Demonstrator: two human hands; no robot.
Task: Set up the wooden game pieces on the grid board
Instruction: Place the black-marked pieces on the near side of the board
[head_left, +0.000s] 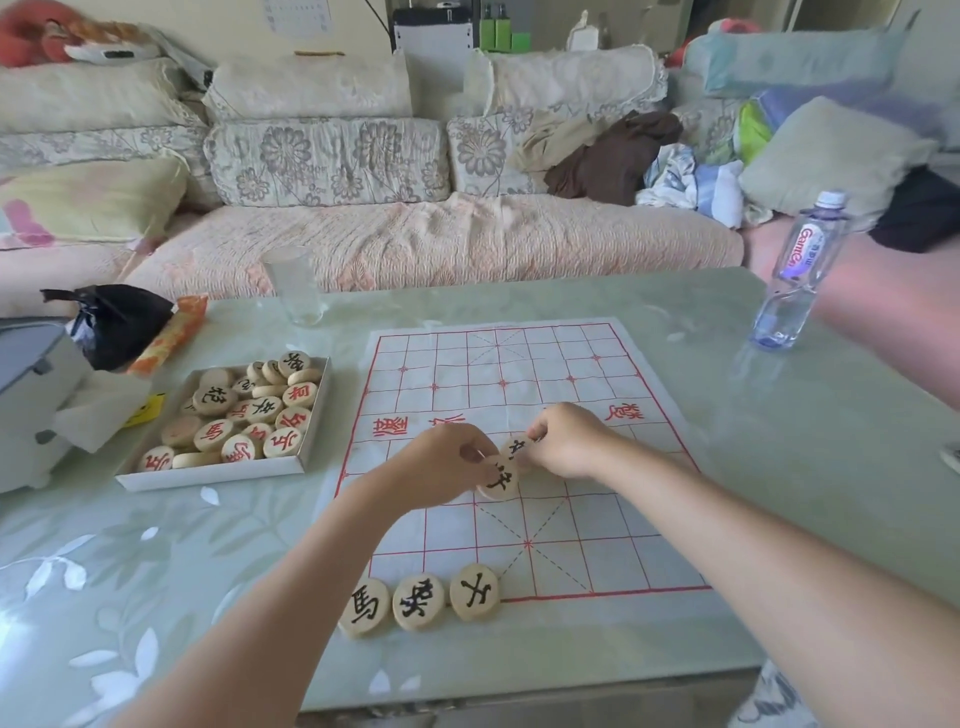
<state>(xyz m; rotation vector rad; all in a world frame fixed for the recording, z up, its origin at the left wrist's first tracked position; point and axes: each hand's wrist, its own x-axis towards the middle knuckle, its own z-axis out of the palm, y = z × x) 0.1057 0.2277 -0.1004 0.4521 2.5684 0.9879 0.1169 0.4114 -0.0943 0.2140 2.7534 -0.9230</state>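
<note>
A white paper grid board (582, 364) with red lines lies on the table. Three round wooden pieces with black characters (421, 601) stand in a row on its near left edge. Above the board's middle, my left hand (441, 465) grips a wooden piece with a black character (500, 480). Right beside it, my right hand (569, 441) pinches a second black-marked piece (517, 448); the two pieces touch or overlap. A shallow white box (208, 475) left of the board holds several more pieces (244, 415), marked in red and in black.
An empty drinking glass (296, 286) stands behind the box. A water bottle (800, 270) stands at the far right of the table. A black bag (117, 325), an orange packet (174, 332) and a grey-white appliance (31, 395) crowd the left. A sofa with cushions (415, 234) runs behind.
</note>
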